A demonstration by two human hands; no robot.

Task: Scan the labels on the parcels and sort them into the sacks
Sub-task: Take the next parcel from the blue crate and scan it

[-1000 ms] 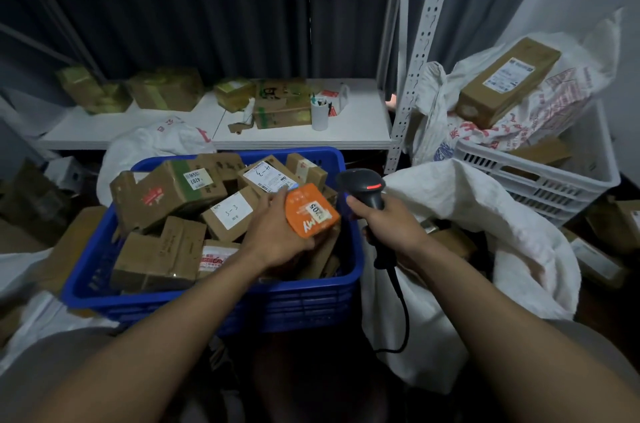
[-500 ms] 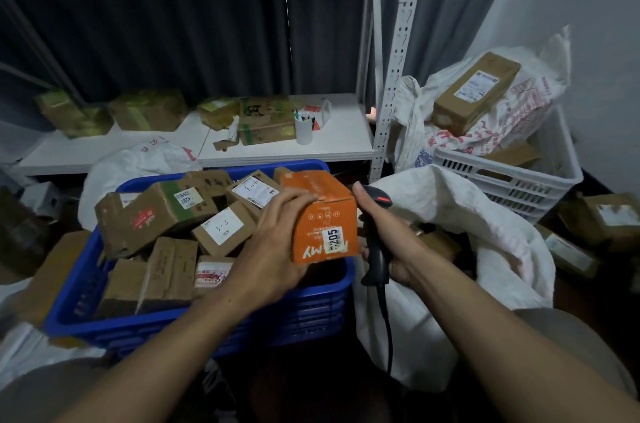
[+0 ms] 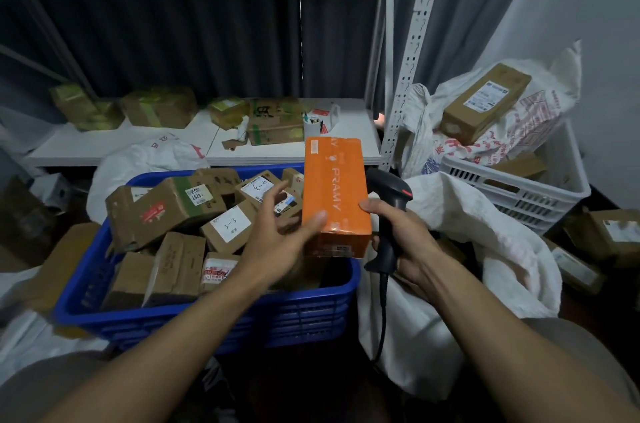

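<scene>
The orange cardboard parcel (image 3: 334,194) partly hides the black handheld scanner (image 3: 391,187); the small label (image 3: 338,249) on the parcel's near end is unreadable.

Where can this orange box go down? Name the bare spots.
Bare shelf between the pen cup and the post; also the blue crate's dark near-right corner looks open. The rest of the crate is crowded with boxes.

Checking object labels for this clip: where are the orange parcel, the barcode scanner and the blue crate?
orange parcel (image 3: 334,187), head view, on its broad top face by the lettering.
barcode scanner (image 3: 389,187), head view, on its black head.
blue crate (image 3: 311,315), head view, on its front wall.
</scene>
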